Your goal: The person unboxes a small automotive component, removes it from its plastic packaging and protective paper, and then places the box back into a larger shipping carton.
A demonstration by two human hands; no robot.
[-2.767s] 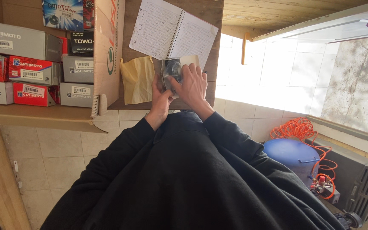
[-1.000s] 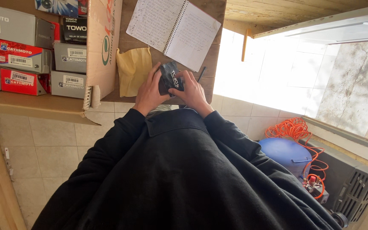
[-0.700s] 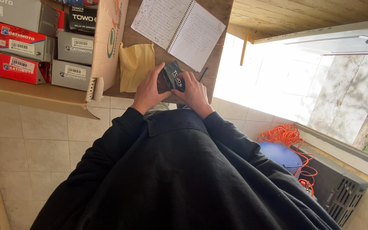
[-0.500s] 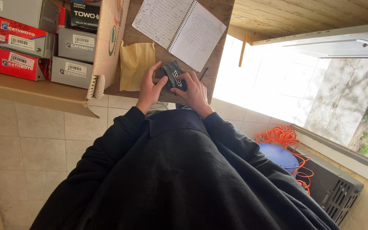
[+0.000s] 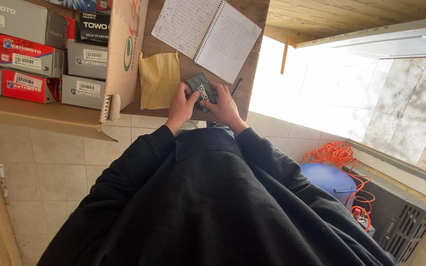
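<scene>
A small black cardboard box (image 5: pixel 201 90) lies tilted on the wooden counter (image 5: pixel 252 15), held between both hands. My left hand (image 5: pixel 181 104) grips its left side with the thumb on top. My right hand (image 5: pixel 221 104) grips its right side, fingers spread along the edge. Both arms wear black sleeves. Just left of the hands lies a yellow cloth (image 5: pixel 159 80). Above them an open spiral notebook (image 5: pixel 208 33) shows handwritten pages, and a dark pen (image 5: pixel 236 86) lies beside my right hand.
A brown cardboard flap (image 5: pixel 124 54) stands left of the cloth, with stacked grey, red and black small boxes (image 5: pixel 28 59) behind it. On the floor at right are a blue cylinder (image 5: pixel 329 180), an orange coiled hose (image 5: pixel 338 157) and a dark grey heater (image 5: pixel 400 219).
The black box has gone from being held up between the hands to lying lower and flatter on the counter. The view has shifted slightly, and both hands have stayed on the box.
</scene>
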